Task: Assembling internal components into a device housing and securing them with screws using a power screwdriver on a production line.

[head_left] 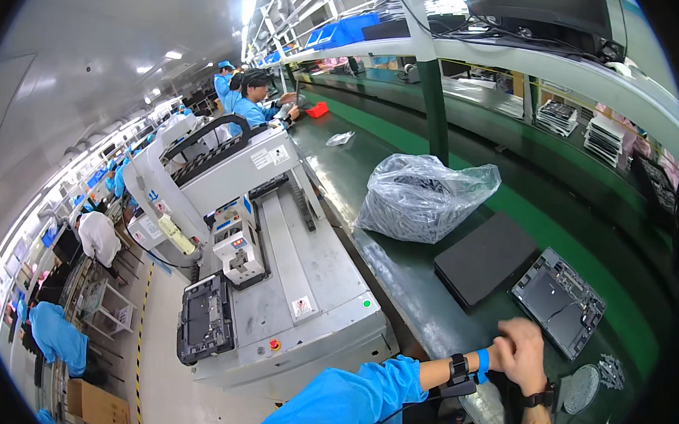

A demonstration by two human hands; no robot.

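My left arm, in a blue sleeve, reaches across to the right, with a black band and a blue strap at the wrist. My left hand (497,360) meets my right hand (529,354) over the bench edge and is mostly covered by it; its fingers are hidden. My right hand, with a black band at its wrist, is closed with its fingers bent; what they hold, if anything, is hidden. Just beyond the hands lies an opened device housing (558,303) with exposed boards. Left of that is a flat black slab (486,258).
A clear plastic bag (430,198) with dark contents sits farther along the green bench (404,294). Metal plates (582,388) lie at the right. A grey machine (325,320) holding another opened device (207,320) stands left. A shelf post (433,109) rises behind; co-workers sit farther off.
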